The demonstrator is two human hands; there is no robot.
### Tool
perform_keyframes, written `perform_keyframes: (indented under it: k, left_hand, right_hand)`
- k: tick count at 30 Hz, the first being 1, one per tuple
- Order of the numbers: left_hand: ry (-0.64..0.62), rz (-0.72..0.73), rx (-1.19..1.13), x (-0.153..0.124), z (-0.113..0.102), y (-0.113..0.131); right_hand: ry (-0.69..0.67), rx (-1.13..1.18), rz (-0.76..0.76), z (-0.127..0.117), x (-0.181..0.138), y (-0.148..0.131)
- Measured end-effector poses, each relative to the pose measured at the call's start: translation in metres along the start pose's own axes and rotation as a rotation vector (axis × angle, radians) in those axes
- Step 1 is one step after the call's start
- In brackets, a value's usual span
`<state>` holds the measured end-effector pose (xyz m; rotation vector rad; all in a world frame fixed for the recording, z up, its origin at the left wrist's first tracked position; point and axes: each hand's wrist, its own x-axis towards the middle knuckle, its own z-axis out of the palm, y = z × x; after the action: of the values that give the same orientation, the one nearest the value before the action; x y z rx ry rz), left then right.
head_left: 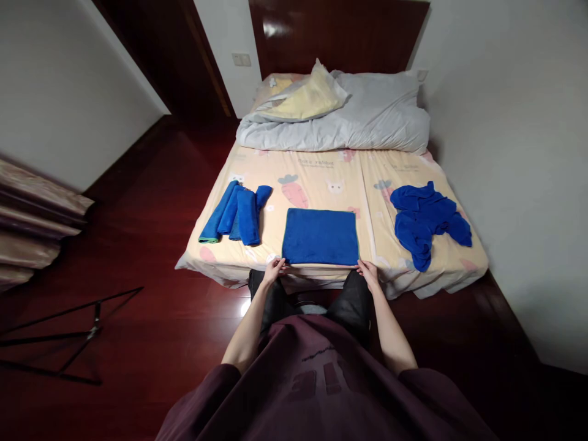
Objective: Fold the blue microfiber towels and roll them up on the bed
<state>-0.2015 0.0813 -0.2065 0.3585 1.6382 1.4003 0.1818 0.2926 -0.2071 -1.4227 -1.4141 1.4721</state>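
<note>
A blue towel [320, 236] with a thin green edge lies spread flat near the front edge of the bed. My left hand [275, 267] pinches its near left corner, and my right hand [367, 271] pinches the near right corner. To the left rest several rolled blue towels [248, 217], side by side and partly overlapping. A crumpled heap of blue towels [425, 217] sits to the right; how many are in it I cannot tell.
The bed [340, 171] has a cream sheet with carrot prints. A grey quilt [376, 110] is bunched by the headboard [335, 33]. Black tripod legs [94, 331] stand on the floor at left, with a curtain [37, 220] beyond. A wall borders the bed's right side.
</note>
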Motion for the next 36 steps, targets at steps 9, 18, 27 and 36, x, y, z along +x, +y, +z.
perform_keyframes:
  k: [9,18,27,36]
  left_hand:
    - [0.138,0.1,0.034,-0.002,0.006,-0.001]
    - [0.033,0.236,0.033,-0.016,-0.008,-0.002]
    - [0.035,0.284,0.239,-0.018,-0.013,0.008]
    - [0.139,0.456,0.353,0.007,-0.011,0.018]
  right_hand:
    - [0.075,0.118,0.041,0.005,0.004,-0.004]
    - [0.072,0.015,-0.121,-0.005,-0.013,-0.006]
    - [-0.069,-0.03,-0.136,-0.006,-0.016,-0.014]
    - [0.067,-0.329,-0.344,-0.006,0.007,-0.027]
